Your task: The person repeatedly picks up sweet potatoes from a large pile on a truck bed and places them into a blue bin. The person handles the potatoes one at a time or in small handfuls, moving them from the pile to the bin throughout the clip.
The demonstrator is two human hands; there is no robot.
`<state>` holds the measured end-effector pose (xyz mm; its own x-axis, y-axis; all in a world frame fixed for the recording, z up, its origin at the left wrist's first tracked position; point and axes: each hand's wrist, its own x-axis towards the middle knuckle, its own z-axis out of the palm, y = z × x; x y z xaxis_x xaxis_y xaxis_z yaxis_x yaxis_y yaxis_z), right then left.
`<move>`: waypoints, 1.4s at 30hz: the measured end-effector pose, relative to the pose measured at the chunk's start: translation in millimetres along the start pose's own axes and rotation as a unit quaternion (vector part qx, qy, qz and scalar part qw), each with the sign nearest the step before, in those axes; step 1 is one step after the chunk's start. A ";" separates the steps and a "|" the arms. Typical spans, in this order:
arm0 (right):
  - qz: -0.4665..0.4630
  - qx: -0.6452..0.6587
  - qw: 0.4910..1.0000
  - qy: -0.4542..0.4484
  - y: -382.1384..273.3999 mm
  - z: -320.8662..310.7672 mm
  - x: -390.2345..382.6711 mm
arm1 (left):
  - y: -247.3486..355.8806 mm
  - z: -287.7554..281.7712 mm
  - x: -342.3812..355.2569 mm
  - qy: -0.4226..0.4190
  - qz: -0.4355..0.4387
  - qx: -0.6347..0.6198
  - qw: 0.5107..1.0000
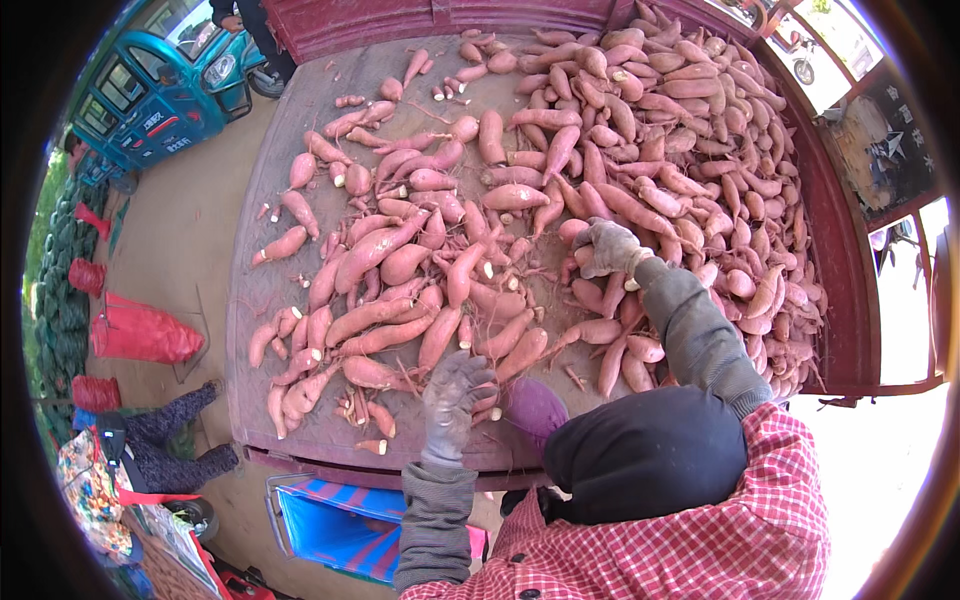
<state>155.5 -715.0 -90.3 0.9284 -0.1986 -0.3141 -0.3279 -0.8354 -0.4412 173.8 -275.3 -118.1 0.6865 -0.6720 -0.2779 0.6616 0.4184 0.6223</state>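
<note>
Pink-skinned sweet potatoes (375, 250) lie spread over the truck bed (265, 350), several with pale cut ends. My left hand (457, 402), in a grey work glove, is low over the near edge of this spread, beside a cut sweet potato (487, 415). Its fingers are loosely bent and apart, and nothing shows in them. Farther right, my gloved right hand (607, 248) reaches to the border of the big pile (690, 150). Its fingers curl down over a sweet potato (573, 231), partly hidden beneath the glove.
Dark red side walls (845, 260) bound the bed on the right and far side. A blue striped bag (340, 525) hangs in a frame below the near edge. To the left stand a teal three-wheeler (150, 95), a red sack (145, 332) and another person's legs (180, 440).
</note>
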 end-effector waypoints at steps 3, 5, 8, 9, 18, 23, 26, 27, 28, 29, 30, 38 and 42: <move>-0.006 0.242 0.970 -0.005 -28.1 -8.7 -7.7 | -1.7 9.9 13.2 -0.024 -0.022 -0.030 0.999; -0.153 0.133 0.977 0.061 -49.6 -9.4 -13.8 | -10.4 23.8 36.0 -0.052 -0.014 -0.118 0.992; -0.213 0.140 0.967 -0.008 -132.4 -3.3 -27.9 | -20.7 39.3 59.4 -0.065 -0.025 -0.121 0.990; -0.249 0.127 0.960 -0.010 -142.0 12.8 -32.5 | -26.1 46.9 68.3 -0.074 -0.038 -0.104 0.991; -0.148 0.202 0.963 0.102 -131.0 19.6 34.3 | -43.5 16.6 58.6 -0.084 -0.063 -0.083 0.991; -0.054 -0.099 0.978 0.177 -69.7 23.1 110.6 | -41.0 -1.2 56.6 -0.149 -0.118 -0.118 0.975; 0.008 -0.162 0.975 0.155 -59.8 32.2 131.9 | -45.0 14.9 56.9 -0.125 -0.058 -0.171 0.975; 0.025 -0.173 0.973 0.153 -59.4 33.3 137.9 | -44.3 16.2 56.4 -0.120 -0.043 -0.185 0.975; -0.003 -0.168 0.975 0.147 -53.0 30.2 138.1 | -43.8 16.0 56.2 -0.121 -0.040 -0.194 0.973; 0.018 -0.146 0.982 0.114 -52.4 26.6 136.5 | -42.5 15.8 57.6 -0.137 -0.037 -0.196 0.970; 0.040 -0.125 0.988 0.081 -51.4 23.7 133.3 | -41.5 15.5 59.3 -0.153 -0.036 -0.198 0.967; -0.034 0.615 0.779 -0.118 -63.8 37.8 38.7 | -3.1 55.2 57.7 -0.241 0.006 -0.096 0.966; -0.088 0.670 0.720 -0.157 -90.0 62.6 0.6 | 6.6 55.8 61.7 -0.343 0.022 -0.017 0.939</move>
<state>174.6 -607.8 -103.4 0.9598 0.1515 -0.2362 -0.2798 0.4538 -0.8460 203.7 -348.1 -90.3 0.3640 -0.8847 0.2913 0.6546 0.4655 0.5957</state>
